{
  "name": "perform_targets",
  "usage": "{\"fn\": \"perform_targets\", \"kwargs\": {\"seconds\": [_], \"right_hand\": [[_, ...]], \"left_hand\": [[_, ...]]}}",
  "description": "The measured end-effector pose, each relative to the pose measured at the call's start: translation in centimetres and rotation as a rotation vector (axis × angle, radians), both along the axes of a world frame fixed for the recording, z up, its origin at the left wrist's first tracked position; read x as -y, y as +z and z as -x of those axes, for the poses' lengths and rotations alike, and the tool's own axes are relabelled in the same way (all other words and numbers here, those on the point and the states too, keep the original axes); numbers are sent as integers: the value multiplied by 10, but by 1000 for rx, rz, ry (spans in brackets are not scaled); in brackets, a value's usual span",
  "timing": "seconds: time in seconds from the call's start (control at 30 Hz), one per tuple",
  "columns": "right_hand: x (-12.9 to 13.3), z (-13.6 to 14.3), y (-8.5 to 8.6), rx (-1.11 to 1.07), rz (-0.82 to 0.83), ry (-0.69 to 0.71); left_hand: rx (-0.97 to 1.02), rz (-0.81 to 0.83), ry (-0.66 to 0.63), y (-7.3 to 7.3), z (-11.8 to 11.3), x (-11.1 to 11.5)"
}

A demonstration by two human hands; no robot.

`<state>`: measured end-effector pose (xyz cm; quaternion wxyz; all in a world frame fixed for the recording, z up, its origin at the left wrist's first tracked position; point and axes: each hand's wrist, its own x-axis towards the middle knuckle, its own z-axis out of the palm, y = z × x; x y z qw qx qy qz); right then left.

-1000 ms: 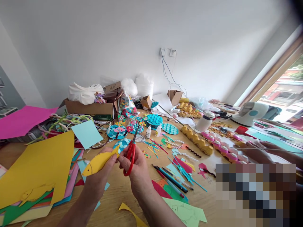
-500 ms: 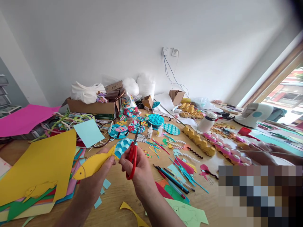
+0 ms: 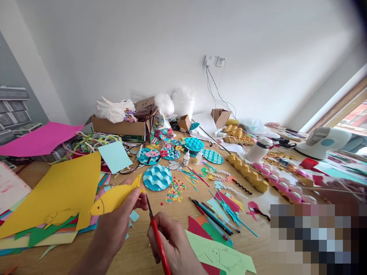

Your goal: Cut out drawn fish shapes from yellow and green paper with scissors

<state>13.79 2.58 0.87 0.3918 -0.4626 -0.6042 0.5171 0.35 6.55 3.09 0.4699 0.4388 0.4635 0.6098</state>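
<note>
A yellow paper fish with a drawn eye and gill line is pinched near its tail by my left hand. My right hand grips red-handled scissors. Their dark blades point up and away, with the tips close beside the fingers of my left hand and the fish's tail. Whether the blades touch the paper I cannot tell. Beyond both hands lies a blue disc with wavy paper strips. Pale green paper with a pencilled fish rests to the right of my right hand.
Stacked coloured paper under a yellow sheet lies left. Pencils, paper dots and small glue bottles spread across the middle. Painted egg-carton strips and a white flask stand right. Another person's hand is at far right.
My right hand has moved down and nearer, turning the scissors so they sit lower by the tail. The fish stays in my left hand. The view has shifted a little to the left.
</note>
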Motion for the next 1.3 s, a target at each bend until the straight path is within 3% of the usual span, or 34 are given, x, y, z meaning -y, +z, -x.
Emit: {"fn": "perform_targets", "kwargs": {"seconds": [0.37, 0.8, 1.3], "right_hand": [[8, -1, 6, -61, 49, 17], [9, 0, 4, -47, 23, -11], [9, -3, 3, -13, 16, -19]], "left_hand": [[58, 55, -43, -6, -1, 9], [25, 1, -74, -17, 1, 11], [63, 24, -84, -20, -3, 11]]}}
